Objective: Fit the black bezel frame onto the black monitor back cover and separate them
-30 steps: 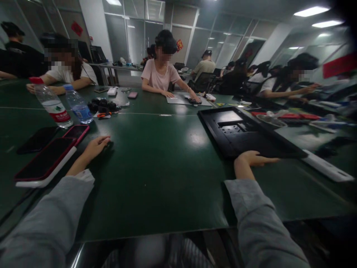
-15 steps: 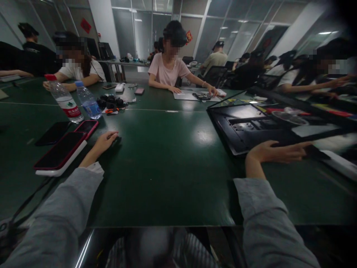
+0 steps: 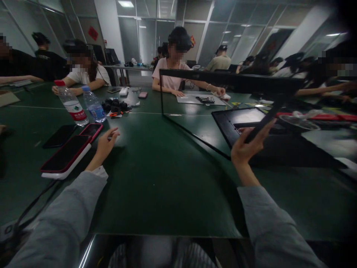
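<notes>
A thin black rectangular bezel frame [image 3: 217, 76], like one from a laptop screen, is raised above the table and tilted. My right hand [image 3: 245, 149] is closed around its near right side, fingers along the bar. Beneath and behind it, a black laptop casing panel [image 3: 227, 119] lies on the table, partly covered by the bezel and my hand. My left hand [image 3: 105, 147] is open and holds nothing, its fingers loosely bent and apart. Just left of that hand are a red-edged phone [image 3: 68, 152] on a white slab and a smaller red-edged device [image 3: 92, 130].
Two water bottles, one red-capped [image 3: 72, 106] and one blue-capped [image 3: 95, 106], stand beyond a dark phone [image 3: 60, 136]. Black parts with orange-handled tool [image 3: 115, 114] lie nearby. A clear round dish [image 3: 299, 123] sits at right. Across the green table [image 3: 167, 178], a person in pink handles parts.
My right hand has lifted the black bezel off the casing panel and swung it up and to the left. The left hand stays about where it was, with its fingers slightly more raised.
</notes>
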The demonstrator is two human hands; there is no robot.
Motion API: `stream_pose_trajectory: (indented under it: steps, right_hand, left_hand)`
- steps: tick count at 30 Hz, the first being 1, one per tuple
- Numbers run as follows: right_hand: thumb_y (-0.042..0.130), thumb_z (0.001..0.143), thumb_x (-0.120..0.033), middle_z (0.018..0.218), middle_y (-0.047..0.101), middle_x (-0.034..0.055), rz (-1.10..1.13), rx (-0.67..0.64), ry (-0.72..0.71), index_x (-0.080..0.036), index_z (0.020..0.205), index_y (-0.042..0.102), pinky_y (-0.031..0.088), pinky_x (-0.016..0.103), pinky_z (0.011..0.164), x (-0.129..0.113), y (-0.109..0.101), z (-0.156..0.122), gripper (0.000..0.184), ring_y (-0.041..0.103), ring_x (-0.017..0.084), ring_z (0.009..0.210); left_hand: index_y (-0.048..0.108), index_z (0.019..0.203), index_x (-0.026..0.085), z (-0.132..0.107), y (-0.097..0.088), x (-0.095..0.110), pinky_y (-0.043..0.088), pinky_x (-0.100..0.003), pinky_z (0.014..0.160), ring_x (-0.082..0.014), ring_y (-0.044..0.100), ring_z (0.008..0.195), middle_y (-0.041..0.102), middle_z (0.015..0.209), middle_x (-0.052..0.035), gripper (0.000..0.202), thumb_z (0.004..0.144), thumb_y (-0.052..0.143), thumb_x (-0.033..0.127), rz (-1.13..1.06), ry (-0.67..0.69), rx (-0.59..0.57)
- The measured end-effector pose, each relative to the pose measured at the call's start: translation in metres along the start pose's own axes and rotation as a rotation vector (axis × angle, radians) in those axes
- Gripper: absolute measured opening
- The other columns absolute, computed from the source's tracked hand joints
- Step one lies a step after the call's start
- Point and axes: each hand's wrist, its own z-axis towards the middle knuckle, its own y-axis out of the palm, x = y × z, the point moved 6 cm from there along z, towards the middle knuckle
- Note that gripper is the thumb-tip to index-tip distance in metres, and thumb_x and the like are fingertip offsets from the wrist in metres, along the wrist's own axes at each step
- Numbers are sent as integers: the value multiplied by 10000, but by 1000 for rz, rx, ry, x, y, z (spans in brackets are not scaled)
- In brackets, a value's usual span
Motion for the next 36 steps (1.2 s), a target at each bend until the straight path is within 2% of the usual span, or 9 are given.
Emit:
stream_pose_trajectory:
  steps: [3,7,10,13,17,20,24,29,36]
  right_hand:
    - [348,1068,-480,1102,726,132,112,33,-11,-109,1729,169,563,459,996,-7,8,-5,779,730,225,892]
    - [429,1051,-523,859,729,78,176,-85,99,-83,1709,267,598,430,896,-11,24,-14,808,718,230,765]
    - [420,1061,-536,882,747,84,194,-91,181,-106,1726,228,604,419,869,-10,28,-18,815,715,227,753]
    - [447,1043,-544,910,755,83,182,-134,192,-110,1727,225,592,442,916,-2,36,-21,840,725,237,786]
    - [588,935,-586,926,761,97,141,-473,232,-103,1658,375,575,497,956,22,70,-37,895,736,290,864]
    - [673,852,-582,855,749,99,142,-700,279,-108,1454,595,577,510,930,39,92,-55,770,724,305,837]
    - [713,778,-543,925,756,92,192,-680,324,-165,1291,680,571,512,938,55,98,-61,638,710,292,884]
    - [713,715,-500,959,741,78,354,-711,479,-168,1411,578,588,519,936,72,103,-61,782,720,290,905]
    - [630,794,-453,1391,682,207,398,-742,343,-170,1528,428,475,568,1167,67,107,-64,813,640,327,1338]
  left_hand:
    - [589,1502,143,-1,-1,8,534,-429,1017,-285,692,1172,708,1349,-192,718,933,645,578,-8,29,86]
    - [481,1562,188,-3,-2,16,534,-424,1027,-288,667,1242,598,1513,-205,880,851,766,622,-44,46,159]
    - [547,1470,168,-5,3,23,568,-347,824,-208,732,895,739,1237,-160,827,885,672,739,-165,-6,87]
    - [632,1349,125,-8,10,26,462,-276,567,-133,587,536,752,868,-84,846,889,560,832,-244,-121,7]
    - [715,1187,129,-8,3,13,362,-266,496,-121,494,464,710,744,-46,682,906,562,732,-152,-207,80]
    - [753,1080,131,-7,-7,-6,371,-276,516,-151,520,501,674,682,-29,533,847,645,599,23,-264,142]
    - [787,1067,147,-7,-6,-11,475,-296,609,-209,656,627,770,816,-75,444,852,622,499,196,-272,-21]
    - [782,1268,186,-10,-7,4,546,-358,901,-306,732,1069,796,1202,-140,465,946,551,429,555,-179,10]
    - [782,1291,154,-9,0,-1,544,-408,935,-347,698,1127,749,1259,-186,489,985,514,425,704,-135,-50]
